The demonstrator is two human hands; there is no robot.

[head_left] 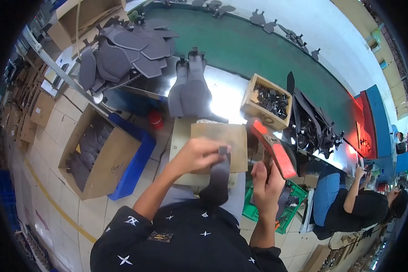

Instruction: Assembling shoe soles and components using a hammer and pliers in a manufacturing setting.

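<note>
My left hand is closed, pinching the narrow upper end of a dark grey flat piece, where a small square tab shows. The piece's wider dark end hangs toward my lap. Behind it lies a tan board on a pale block. At the right, my right hand grips a hammer with a red head, raised beside the board; its handle is mostly hidden by my fingers. On the bench's shiny metal edge, beyond my left hand, stand a few similar grey pieces with black tabs.
Many grey pieces are heaped at the bench's left. A wooden box holds small black parts, with a dark pile beside it. A green belt runs behind. Below stand a carton and green crate. A co-worker sits right.
</note>
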